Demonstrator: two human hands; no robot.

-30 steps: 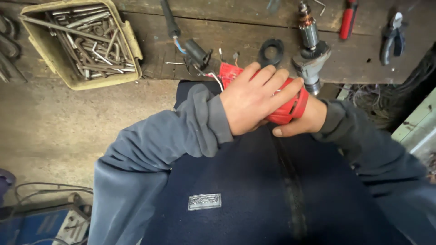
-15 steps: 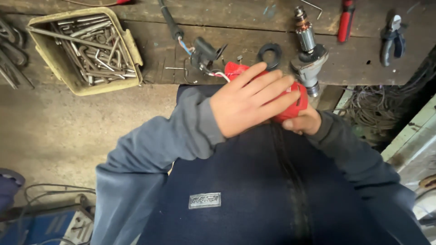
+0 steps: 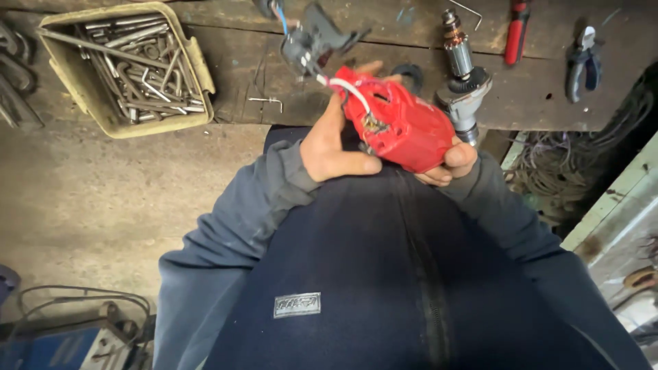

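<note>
A red plastic power-tool housing (image 3: 404, 127) is held in front of my chest, above the edge of a wooden workbench (image 3: 226, 75). My left hand (image 3: 332, 147) grips its left side, thumb pointing right under it. My right hand (image 3: 449, 161) cups it from below, only the fingertips showing. White and blue wires run from the housing up to a dark grey switch part (image 3: 312, 38) that hangs off its top end. A motor armature with copper windings (image 3: 462, 75) stands on the bench just right of the housing.
A beige tray (image 3: 195, 75) full of metal wrenches and rods sits at the bench's left. A red-handled tool (image 3: 515, 31) and pliers (image 3: 582, 65) lie at the far right. A black ring (image 3: 411, 70) peeks from behind the housing. Tangled cables (image 3: 562, 164) lie below right.
My left hand has slid off the top of the red housing to its left side, uncovering it. The housing has turned and the switch part has swung upward.
</note>
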